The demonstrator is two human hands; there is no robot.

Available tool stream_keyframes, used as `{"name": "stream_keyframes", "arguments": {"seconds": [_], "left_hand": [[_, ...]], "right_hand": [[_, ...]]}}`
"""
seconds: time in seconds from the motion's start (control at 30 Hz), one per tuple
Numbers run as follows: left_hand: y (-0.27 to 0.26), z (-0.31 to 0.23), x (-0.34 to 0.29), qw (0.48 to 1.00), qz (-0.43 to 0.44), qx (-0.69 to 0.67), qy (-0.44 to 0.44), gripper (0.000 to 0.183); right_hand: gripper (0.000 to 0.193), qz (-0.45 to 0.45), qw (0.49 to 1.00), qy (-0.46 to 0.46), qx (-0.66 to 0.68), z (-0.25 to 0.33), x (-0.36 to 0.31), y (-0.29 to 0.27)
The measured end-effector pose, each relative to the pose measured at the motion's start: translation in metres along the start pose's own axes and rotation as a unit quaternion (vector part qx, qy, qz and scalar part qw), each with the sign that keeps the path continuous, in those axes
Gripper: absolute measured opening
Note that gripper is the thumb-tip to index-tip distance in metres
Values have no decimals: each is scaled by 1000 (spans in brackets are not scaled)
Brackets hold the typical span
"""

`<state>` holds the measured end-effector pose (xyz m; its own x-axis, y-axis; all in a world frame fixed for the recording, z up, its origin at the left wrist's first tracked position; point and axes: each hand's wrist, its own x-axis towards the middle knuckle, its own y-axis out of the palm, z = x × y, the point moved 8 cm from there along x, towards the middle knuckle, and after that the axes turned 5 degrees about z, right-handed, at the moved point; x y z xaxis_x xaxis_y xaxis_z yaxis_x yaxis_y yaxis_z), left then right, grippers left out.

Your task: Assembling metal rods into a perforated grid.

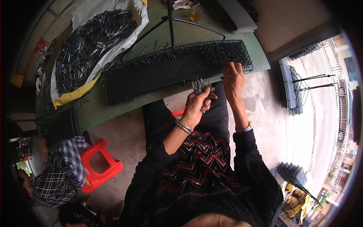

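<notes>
My left hand (195,106) is closed round a bunch of slim dark shiny sticks (198,86), their ends fanning out past the fingers. It hangs just below the front edge of a long black perforated board (159,72). Rows of small holes cover the board, and thin dark pieces stand upright in its far and right parts. At the board's right end, the fingers of my right hand (233,79) are pinched together by the upright pieces. Whatever lies between those fingertips is too small to tell.
A white sack (141,15) full of loose dark sticks (94,45) lies open on the green table (94,113). Behind the board stands a black metal frame (171,22). A red plastic stool (113,168) is at left, near another person's plaid clothing (56,178). Black racks (289,87) stand at right.
</notes>
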<state>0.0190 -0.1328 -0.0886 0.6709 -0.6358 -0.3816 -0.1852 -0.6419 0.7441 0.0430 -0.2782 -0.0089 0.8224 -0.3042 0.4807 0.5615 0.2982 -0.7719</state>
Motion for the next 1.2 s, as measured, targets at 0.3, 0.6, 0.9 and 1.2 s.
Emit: {"name": "stream_keyframes", "arguments": {"seconds": [0.3, 0.6, 0.9, 1.2], "left_hand": [[1, -4, -2, 999, -9, 31, 25, 23], [-3, 0, -1, 998, -9, 63, 21, 21], [0, -4, -1, 1000, -3, 21, 1, 21], [1, -5, -2, 1000, 19, 14, 10, 21]], "right_hand": [[25, 240, 923, 54, 296, 15, -21, 5], [12, 201, 918, 142, 312, 7, -19, 1], [4, -49, 993, 5, 104, 11, 6, -14], [5, -18, 992, -1, 125, 10, 11, -12]]}}
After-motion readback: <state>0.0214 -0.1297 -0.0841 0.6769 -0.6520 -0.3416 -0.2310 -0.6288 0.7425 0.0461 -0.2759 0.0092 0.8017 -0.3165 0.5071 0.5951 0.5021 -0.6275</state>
